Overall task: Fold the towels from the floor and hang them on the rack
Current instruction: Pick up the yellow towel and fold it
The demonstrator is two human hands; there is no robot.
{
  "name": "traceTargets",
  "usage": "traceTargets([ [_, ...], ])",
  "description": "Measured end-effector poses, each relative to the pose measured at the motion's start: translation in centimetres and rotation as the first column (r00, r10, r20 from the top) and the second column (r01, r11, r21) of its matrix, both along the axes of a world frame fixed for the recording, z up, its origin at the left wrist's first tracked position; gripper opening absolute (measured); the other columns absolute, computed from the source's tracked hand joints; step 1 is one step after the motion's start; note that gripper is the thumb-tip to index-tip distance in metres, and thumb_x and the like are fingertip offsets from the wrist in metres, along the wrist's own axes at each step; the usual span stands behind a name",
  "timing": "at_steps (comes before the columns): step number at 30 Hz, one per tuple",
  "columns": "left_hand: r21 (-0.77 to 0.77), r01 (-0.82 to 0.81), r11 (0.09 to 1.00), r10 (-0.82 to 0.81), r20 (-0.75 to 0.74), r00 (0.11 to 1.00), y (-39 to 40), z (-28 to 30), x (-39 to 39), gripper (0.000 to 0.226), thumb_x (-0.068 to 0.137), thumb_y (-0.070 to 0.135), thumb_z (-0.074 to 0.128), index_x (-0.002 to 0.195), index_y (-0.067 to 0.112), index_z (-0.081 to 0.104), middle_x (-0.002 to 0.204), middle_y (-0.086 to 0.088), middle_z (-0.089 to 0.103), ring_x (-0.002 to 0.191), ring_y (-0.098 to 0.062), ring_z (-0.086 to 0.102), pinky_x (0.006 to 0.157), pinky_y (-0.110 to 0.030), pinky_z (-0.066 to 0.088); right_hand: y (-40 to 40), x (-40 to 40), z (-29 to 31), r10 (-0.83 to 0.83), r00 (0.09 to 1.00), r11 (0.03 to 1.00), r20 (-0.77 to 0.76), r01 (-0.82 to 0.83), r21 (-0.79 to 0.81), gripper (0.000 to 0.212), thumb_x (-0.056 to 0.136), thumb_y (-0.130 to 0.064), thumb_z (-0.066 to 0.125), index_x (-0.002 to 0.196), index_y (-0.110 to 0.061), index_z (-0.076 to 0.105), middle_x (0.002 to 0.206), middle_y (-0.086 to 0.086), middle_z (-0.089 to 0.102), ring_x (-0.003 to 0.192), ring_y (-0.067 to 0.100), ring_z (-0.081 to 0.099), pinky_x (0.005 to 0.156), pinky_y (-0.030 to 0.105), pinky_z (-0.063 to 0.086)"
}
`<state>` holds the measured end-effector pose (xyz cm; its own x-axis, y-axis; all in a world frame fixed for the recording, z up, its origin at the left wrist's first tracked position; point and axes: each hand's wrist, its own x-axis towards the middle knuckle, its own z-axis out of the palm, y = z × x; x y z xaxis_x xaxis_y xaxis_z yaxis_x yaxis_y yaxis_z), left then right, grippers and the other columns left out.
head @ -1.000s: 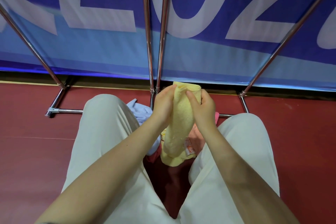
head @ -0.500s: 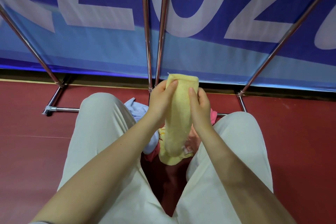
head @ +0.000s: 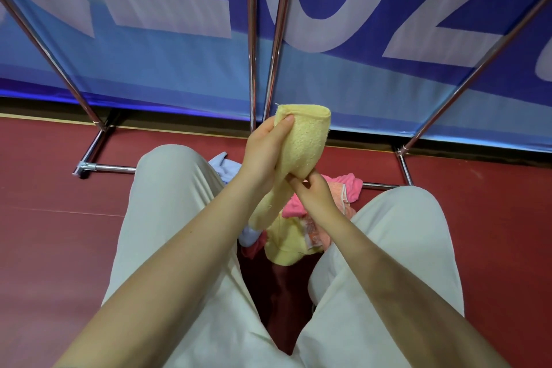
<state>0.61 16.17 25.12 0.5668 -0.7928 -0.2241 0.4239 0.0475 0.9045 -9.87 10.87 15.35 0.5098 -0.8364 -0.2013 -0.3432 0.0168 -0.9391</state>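
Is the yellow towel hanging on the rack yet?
No, the yellow towel is held by the left hand and right hand, off the rack.

The person wears loose, pale cream trousers (head: 167, 218) of smooth, lightly creased cloth, covering both legs fully as far as they show. Both forearms are bare, with no sleeve, watch or band showing. The left hand (head: 263, 152) and right hand (head: 313, 194) are ungloved and carry no rings.

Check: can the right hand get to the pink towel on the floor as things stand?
Probably yes. The pink towel lies just beyond and below the right hand, nothing between them. But that hand pinches the yellow towel, which the left hand holds up, so it must let go first.
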Motion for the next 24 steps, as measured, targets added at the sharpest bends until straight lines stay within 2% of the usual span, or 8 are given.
traceTargets([
  [4, 0.007, 0.005, 1.000, -0.004, -0.026, 1.000, 0.0, 0.1, 0.5, 0.024, 0.097, 0.021, 0.054, 0.113, 0.007, 0.063, 0.099, -0.009, 0.065, 0.089, -0.018, 0.062, 0.075, -0.031, 0.050, 0.2, 0.3, -0.8, 0.033, 0.999, 0.998, 0.011, -0.033, 0.048, 0.014, 0.094, -0.019, 0.054, 0.106, -0.018, 0.061, 0.100, 0.017, 0.067, 0.083, 0.015, 0.062, 0.070, 0.037, 0.052],
  [9, -0.006, -0.030, 1.000, 0.029, -0.066, 0.997, -0.1, -0.1, 1.2, 0.023, 0.097, 0.022, 0.054, 0.112, 0.006, 0.064, 0.097, -0.009, 0.065, 0.085, -0.017, 0.062, 0.069, -0.026, 0.052, -0.1, 0.8, -1.5, 0.031, 0.999, 0.999, 0.015, -0.031, 0.037, 0.021, 0.095, -0.009, 0.048, 0.112, -0.010, 0.059, 0.094, 0.000, 0.067, 0.088, 0.010, 0.063, 0.082, 0.030, 0.050],
  [11, -0.005, -0.060, 0.998, 0.059, -0.081, 0.995, -0.1, -0.1, 1.6, 0.027, 0.097, 0.023, 0.054, 0.116, 0.006, 0.064, 0.097, -0.007, 0.067, 0.083, -0.015, 0.064, 0.065, -0.024, 0.053, 0.0, 0.8, -1.4, 0.005, 0.999, 0.998, 0.043, -0.008, 0.066, 0.021, 0.097, -0.009, 0.046, 0.113, -0.013, 0.058, 0.092, -0.003, 0.066, 0.087, 0.008, 0.063, 0.078, 0.025, 0.051],
  [14, 0.006, -0.112, 0.994, 0.112, -0.087, 0.990, -0.1, 0.2, 2.3, 0.028, 0.098, 0.025, 0.053, 0.117, 0.007, 0.064, 0.092, -0.005, 0.067, 0.076, -0.013, 0.063, 0.056, -0.019, 0.049, 0.1, 0.6, -1.3, -0.033, 0.999, 0.998, 0.002, 0.033, -0.058, 0.019, 0.098, -0.016, 0.043, 0.115, -0.014, 0.053, 0.090, -0.005, 0.062, 0.081, 0.004, 0.060, 0.075, 0.026, 0.048],
  [17, -0.008, -0.186, 0.983, 0.183, -0.137, 0.974, -0.2, 0.4, 3.5, 0.027, 0.098, 0.027, 0.053, 0.114, 0.009, 0.063, 0.095, -0.006, 0.067, 0.080, -0.015, 0.064, 0.059, -0.023, 0.051, -0.3, 0.0, -1.5, -0.076, 0.995, 0.962, -0.060, 0.057, -0.267, 0.016, 0.097, -0.027, 0.050, 0.099, -0.011, 0.052, 0.074, 0.000, 0.058, 0.068, 0.013, 0.055, 0.067, 0.034, 0.044],
  [20, -0.025, -0.232, 0.972, 0.223, -0.196, 0.955, 0.1, 0.5, 4.7, 0.020, 0.099, 0.029, 0.053, 0.106, 0.013, 0.062, 0.097, -0.005, 0.068, 0.083, -0.015, 0.067, 0.068, -0.029, 0.054, -0.7, -0.6, -1.2, -0.088, 0.995, 0.943, -0.036, 0.072, -0.324, 0.032, 0.092, -0.032, 0.060, 0.069, -0.019, 0.042, 0.058, -0.003, 0.041, 0.053, 0.010, 0.037, 0.055, 0.025, 0.032],
  [22, -0.025, -0.210, 0.977, 0.201, -0.194, 0.960, 0.4, 0.5, 4.8, 0.020, 0.099, 0.030, 0.052, 0.105, 0.014, 0.062, 0.095, -0.004, 0.069, 0.081, -0.014, 0.067, 0.068, -0.029, 0.055, -0.8, -0.9, -1.1, -0.058, 0.997, 0.938, -0.056, 0.035, -0.345, 0.041, 0.091, -0.029, 0.063, 0.063, -0.019, 0.035, 0.057, -0.007, 0.031, 0.054, 0.007, 0.030, 0.053, 0.023, 0.026],
  [24, -0.027, -0.159, 0.987, 0.154, -0.143, 0.978, 0.6, 0.6, 4.4, 0.020, 0.099, 0.031, 0.050, 0.105, 0.015, 0.062, 0.091, -0.003, 0.069, 0.077, -0.014, 0.067, 0.062, -0.028, 0.054, -0.6, -1.3, -1.4, -0.026, 0.995, 0.927, -0.093, -0.011, -0.374, 0.036, 0.091, -0.025, 0.063, 0.065, -0.011, 0.042, 0.065, -0.005, 0.036, 0.059, 0.009, 0.034, 0.058, 0.026, 0.030],
])
